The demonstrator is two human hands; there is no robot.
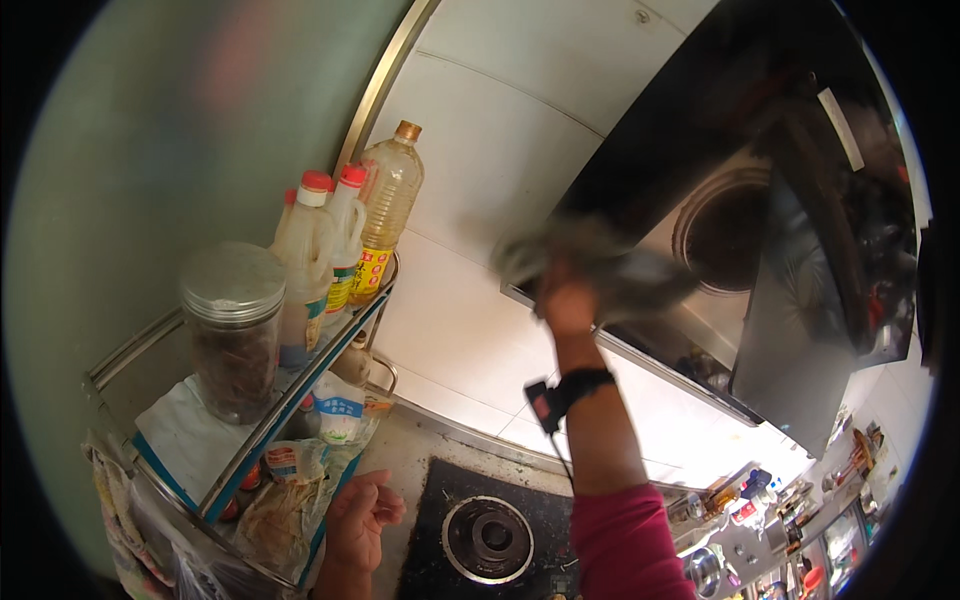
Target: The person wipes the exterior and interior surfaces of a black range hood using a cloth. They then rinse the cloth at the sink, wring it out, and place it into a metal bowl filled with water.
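My right hand (568,301) is raised against the left lower corner of a black range hood (645,142). It grips a grey cloth (634,274), blurred by motion, that lies over the hood's edge. A strap with a small device (574,394) and a cable circles my right wrist. My left hand (361,514) holds nothing. Its fingers are loosely curled and apart, beside the lower tier of a seasoning rack and left of the gas burner (489,538). A tilted dark panel (795,315) hangs beside the hood's round opening (727,229).
On the rack's upper tier (187,442) stand a lidded jar (232,352), plastic condiment bottles (306,240) and a tall bottle (390,195). Bags of seasoning (337,405) lie below. White wall tiles (457,307) rise behind the cooktop (435,495). A cluttered counter (742,551) extends at lower right.
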